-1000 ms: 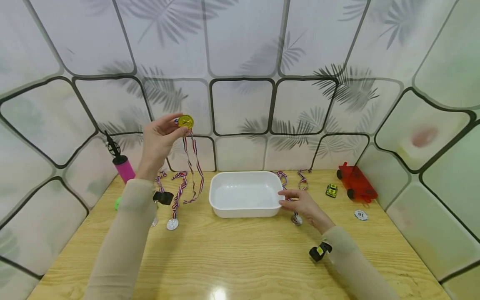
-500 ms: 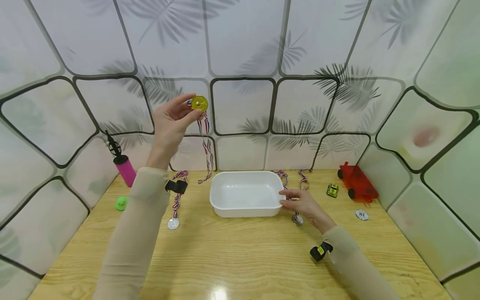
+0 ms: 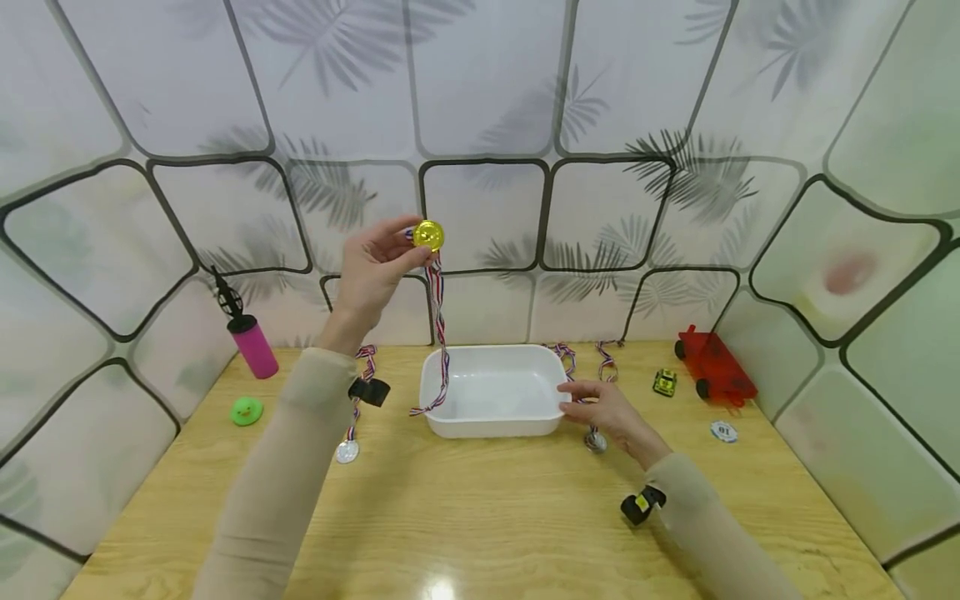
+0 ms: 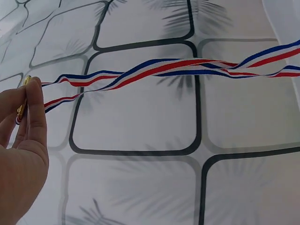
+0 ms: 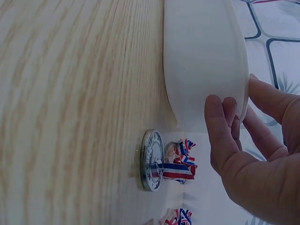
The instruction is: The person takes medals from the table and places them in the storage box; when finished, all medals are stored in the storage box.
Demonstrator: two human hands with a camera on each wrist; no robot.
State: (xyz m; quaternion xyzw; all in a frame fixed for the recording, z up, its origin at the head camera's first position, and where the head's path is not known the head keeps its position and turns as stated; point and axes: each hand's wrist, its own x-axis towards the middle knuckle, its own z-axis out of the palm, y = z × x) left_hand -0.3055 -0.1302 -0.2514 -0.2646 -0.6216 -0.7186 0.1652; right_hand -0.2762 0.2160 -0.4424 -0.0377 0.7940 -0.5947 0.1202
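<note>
In the upper middle of the head view the left hand [image 3: 372, 271] is raised well above the wooden table [image 3: 480, 517], pinching a gold medal [image 3: 428, 236] between thumb and fingertips; its red, white and blue ribbon [image 3: 437, 333] hangs straight down and its loop dangles over the left rim of the white tray [image 3: 491, 389], which sits at the centre of the frame near the back edge of the table. The left wrist view shows the same pinch, with the medal edge-on and the ribbon [image 4: 178, 69] stretching across the tiled wall. At the tray's right end the right hand [image 3: 606, 412] rests with relaxed fingers [image 5: 220, 136] touching the outer wall, gripping nothing. Just below that hand a silver medal [image 3: 596, 441] lies on the table, close to the tray's corner, and its ribbon trails toward the back wall. Another silver medal [image 3: 347, 452] lies left of the tray, below the raised arm. A pink pump [image 3: 251, 342] and a green duck [image 3: 246, 410] stand at the left edge; a small yellow car [image 3: 663, 382], a red toy vehicle [image 3: 712, 367] and a round token [image 3: 723, 431] crowd the right. The lower half of the table lies open in front.
</note>
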